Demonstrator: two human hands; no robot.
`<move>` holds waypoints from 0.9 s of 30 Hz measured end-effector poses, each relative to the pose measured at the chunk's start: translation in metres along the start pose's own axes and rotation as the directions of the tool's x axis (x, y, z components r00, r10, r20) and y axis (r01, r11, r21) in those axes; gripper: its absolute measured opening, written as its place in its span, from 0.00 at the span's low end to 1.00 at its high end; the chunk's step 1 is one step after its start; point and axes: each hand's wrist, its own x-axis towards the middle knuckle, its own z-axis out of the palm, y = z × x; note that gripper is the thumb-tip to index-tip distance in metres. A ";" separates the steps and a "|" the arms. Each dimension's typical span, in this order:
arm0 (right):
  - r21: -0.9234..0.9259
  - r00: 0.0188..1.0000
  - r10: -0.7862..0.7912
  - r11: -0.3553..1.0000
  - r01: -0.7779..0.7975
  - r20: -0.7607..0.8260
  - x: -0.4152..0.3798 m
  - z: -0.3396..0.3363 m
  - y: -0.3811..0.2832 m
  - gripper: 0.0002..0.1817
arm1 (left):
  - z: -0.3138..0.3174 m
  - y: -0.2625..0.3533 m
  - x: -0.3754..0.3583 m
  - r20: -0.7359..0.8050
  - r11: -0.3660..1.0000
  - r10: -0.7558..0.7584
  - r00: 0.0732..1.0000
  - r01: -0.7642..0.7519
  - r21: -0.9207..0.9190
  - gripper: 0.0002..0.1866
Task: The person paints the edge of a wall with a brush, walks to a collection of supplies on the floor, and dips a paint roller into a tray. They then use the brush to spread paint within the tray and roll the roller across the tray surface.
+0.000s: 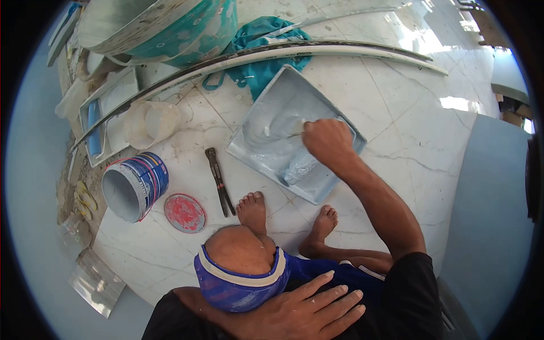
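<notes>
A pale grey-blue paint tray (pixel 272 96) lies on the tiled floor, with wet paint spread in it. Over its right side, my right hand (pixel 328 141) is closed round a small pale tool (pixel 298 126), only partly visible, whose end reaches into the paint. A paint-covered roller (pixel 300 167) rests in the tray below that hand. My left hand (pixel 303 310) lies with fingers spread across my lap, by the blue shorts (pixel 243 292), holding nothing.
A blue paint bucket (pixel 150 178), a red-smeared lid (pixel 185 213) and pincers (pixel 220 181) lie left of the tray. Long strips (pixel 340 50) cross beyond it, near a teal cloth (pixel 263 34) and large tub (pixel 187 28). Another tray (pixel 127 85) holds a blue roller (pixel 93 127).
</notes>
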 end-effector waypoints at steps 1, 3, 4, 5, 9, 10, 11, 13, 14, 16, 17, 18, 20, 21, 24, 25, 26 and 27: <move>-0.006 0.997 0.066 0.998 -0.066 -0.027 -0.001 -0.005 0.006 0.12 | -0.001 -0.001 0.000 -0.012 1.000 -0.009 1.000 0.009 0.001 0.29; 0.005 0.982 0.186 0.983 -0.185 -0.029 0.001 -0.011 0.013 0.13 | -0.003 0.000 -0.001 -0.020 0.997 -0.045 0.999 0.043 -0.059 0.29; 0.003 0.980 0.197 0.980 -0.197 -0.026 -0.003 -0.005 0.010 0.13 | -0.002 0.001 -0.001 -0.013 0.997 -0.037 0.999 0.036 -0.065 0.29; -0.040 0.993 0.111 0.993 -0.113 -0.034 0.000 0.002 0.006 0.15 | -0.001 0.001 0.001 -0.013 1.000 0.001 1.000 -0.001 -0.025 0.29; -0.045 0.999 0.028 0.999 -0.029 -0.021 -0.010 -0.003 0.007 0.17 | -0.001 -0.002 -0.005 -0.035 0.999 -0.006 0.999 0.004 -0.046 0.28; -0.060 0.996 0.086 0.994 -0.087 -0.033 -0.011 -0.005 0.009 0.15 | 0.001 -0.002 -0.005 -0.043 0.999 -0.015 0.999 0.013 -0.047 0.28; -0.044 0.988 0.153 0.987 -0.153 -0.014 -0.005 -0.010 0.012 0.14 | 0.003 -0.001 -0.006 -0.045 1.000 -0.010 0.999 0.009 -0.013 0.28; -0.071 0.990 0.134 0.988 -0.137 -0.045 -0.004 -0.002 0.004 0.14 | 0.008 -0.004 -0.003 -0.052 1.000 0.001 0.999 0.000 0.029 0.28; -0.093 0.990 0.112 0.988 -0.120 -0.080 -0.001 0.001 -0.001 0.14 | 0.010 -0.005 0.000 -0.044 1.000 0.007 0.999 -0.007 -0.011 0.27; -0.106 0.999 0.033 0.994 -0.035 -0.025 -0.013 0.003 -0.010 0.13 | 0.010 -0.005 0.000 -0.047 0.999 0.003 0.999 -0.005 -0.050 0.26; -0.113 1.000 0.018 0.994 -0.015 0.017 -0.020 0.002 -0.010 0.12 | 0.007 -0.004 -0.003 -0.051 1.000 0.024 0.998 -0.024 0.001 0.27; -0.120 0.998 0.001 0.993 0.007 0.061 -0.024 0.000 -0.007 0.12 | 0.006 -0.003 -0.005 -0.055 0.998 0.045 0.997 -0.042 0.051 0.27; -0.114 0.999 0.033 0.993 -0.029 0.033 -0.028 -0.009 0.007 0.12 | 0.009 -0.004 -0.007 -0.067 0.995 0.052 0.996 -0.046 0.089 0.27; -0.113 0.997 0.073 0.991 -0.074 -0.016 -0.026 -0.013 0.015 0.12 | 0.009 -0.005 -0.007 -0.065 0.989 0.071 0.995 -0.062 0.134 0.27; -0.137 0.987 0.149 0.978 -0.155 -0.051 -0.027 -0.012 0.026 0.13 | 0.008 -0.006 -0.005 -0.089 0.994 0.080 0.993 -0.073 0.079 0.27; -0.166 0.980 0.195 0.966 -0.198 -0.034 -0.028 -0.008 0.026 0.13 | 0.008 -0.007 -0.005 -0.097 0.994 0.074 0.993 -0.066 0.082 0.27; -0.167 0.982 0.188 0.967 -0.191 -0.031 -0.031 -0.003 0.022 0.13 | 0.009 -0.008 -0.006 -0.102 0.992 0.089 0.991 -0.079 0.101 0.27; -0.162 0.987 0.162 0.974 -0.157 0.018 -0.034 0.004 0.015 0.14 | 0.011 -0.008 -0.006 -0.105 0.988 0.108 0.989 -0.095 0.118 0.27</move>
